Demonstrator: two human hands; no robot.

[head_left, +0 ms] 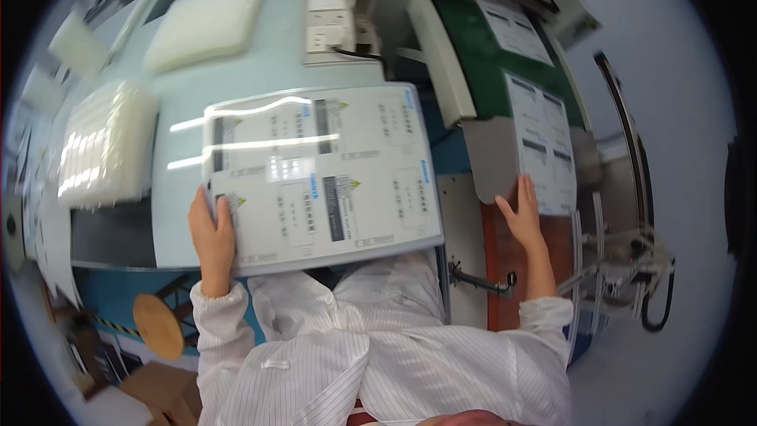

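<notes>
A wide flat stack of printed white sheets (363,173) with a glossy clear top lies in front of me, reaching over the table's near edge. My left hand (213,238) grips its left edge, thumb on top and fingers along the side. To the right, my right hand (523,217) is open, fingers stretched out, at the lower left edge of a printed sheet (544,138). That sheet lies partly on the green conveyor belt (481,71) and partly past its end. Whether the right fingers touch it I cannot tell.
A wrapped pale stack (109,146) and another pale stack (206,24) stand on the table's left side. A power socket block (327,28) with a black cable is behind. A second printed sheet (512,28) lies farther up the belt. Metal rails (627,260) stand at right.
</notes>
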